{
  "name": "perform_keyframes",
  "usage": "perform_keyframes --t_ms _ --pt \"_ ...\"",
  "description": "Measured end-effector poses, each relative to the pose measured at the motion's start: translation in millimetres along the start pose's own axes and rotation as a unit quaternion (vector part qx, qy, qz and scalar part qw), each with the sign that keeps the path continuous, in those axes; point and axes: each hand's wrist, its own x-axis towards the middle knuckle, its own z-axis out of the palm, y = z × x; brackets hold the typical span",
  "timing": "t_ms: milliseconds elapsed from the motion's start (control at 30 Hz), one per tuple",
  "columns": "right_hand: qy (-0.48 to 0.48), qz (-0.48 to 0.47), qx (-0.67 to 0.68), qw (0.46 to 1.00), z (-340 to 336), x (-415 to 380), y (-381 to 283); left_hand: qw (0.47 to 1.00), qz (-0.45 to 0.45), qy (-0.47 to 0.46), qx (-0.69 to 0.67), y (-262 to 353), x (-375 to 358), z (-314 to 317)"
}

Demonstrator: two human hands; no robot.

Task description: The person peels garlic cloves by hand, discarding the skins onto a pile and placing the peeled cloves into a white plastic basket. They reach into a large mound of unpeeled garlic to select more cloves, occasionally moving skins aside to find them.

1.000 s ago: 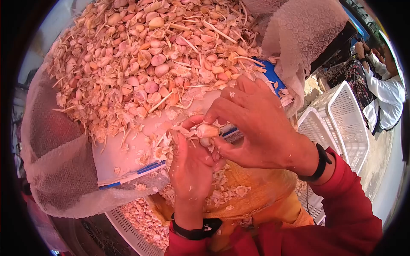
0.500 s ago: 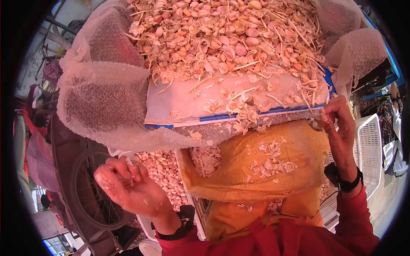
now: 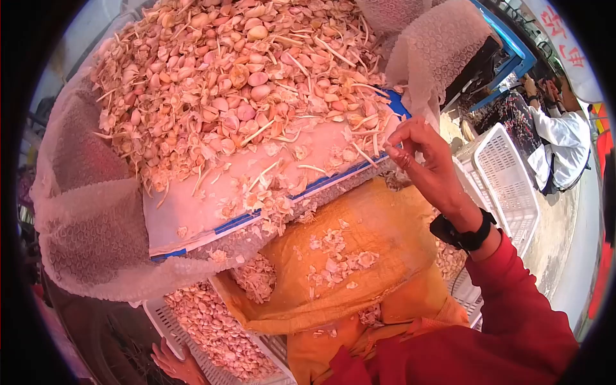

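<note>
A heap of garlic cloves [image 3: 205, 90], mixed with papery skins and dry stems, lies on a pale sheet with a blue edge [image 3: 237, 221]. At the sheet's right corner, my right hand [image 3: 427, 163] is closed in a pinch, close to several dry stems; what it holds, if anything, I cannot make out. My left hand [image 3: 179, 366] is low at the lower left, fingers apart, beside a white crate [image 3: 160, 321] of garlic cloves [image 3: 221, 333]. Its lower part is cut off by the view's edge.
Bubble wrap [image 3: 90, 237] drapes around the heap's sides. An orange cloth [image 3: 372, 237] with scattered skins covers my lap. To the right stand a white basket [image 3: 507, 173] and a blue plastic stool [image 3: 513, 54]. Another person [image 3: 552, 135] is at the far right.
The view has swung right, shifting the heap leftward. My left hand has dropped from in front of the sheet to beside the crate, and its fingers have spread. My right hand stays by the sheet's corner.
</note>
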Motion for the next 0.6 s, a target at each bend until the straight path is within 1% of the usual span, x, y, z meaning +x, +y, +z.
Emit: perform_keyframes --t_ms 33,133,233,267,367,400,500,533,600 --pt "0.013 0.008 0.023 1.0 2 8 9 0.998 0.024 -0.012 0.062 9 -5 -4" --pt "0.023 -0.025 0.048 0.998 8 31 38 0.988 0.011 -0.016 -0.152 50 19 -31" --pt "0.011 -0.001 0.064 0.998 14 53 46 0.958 0.128 0.005 -0.257 107 60 -71" --pt "-0.004 0.013 0.038 0.999 13 61 47 0.938 0.161 0.065 -0.299 145 65 -94" --pt "-0.026 -0.118 -0.105 0.987 18 90 51 0.885 0.226 0.067 -0.401 183 78 -107" --pt "-0.026 -0.135 -0.154 0.978 24 97 61 0.886 0.266 0.095 -0.367 196 79 -114" --pt "-0.122 -0.107 -0.206 0.965 35 105 76 0.797 0.251 0.048 -0.548 234 70 -127" --pt "-0.12 -0.113 -0.219 0.962 36 106 78 0.806 0.242 0.04 -0.539 242 68 -129" --pt "-0.118 -0.125 -0.246 0.954 37 104 81 0.773 0.16 -0.002 -0.614 264 55 -127"
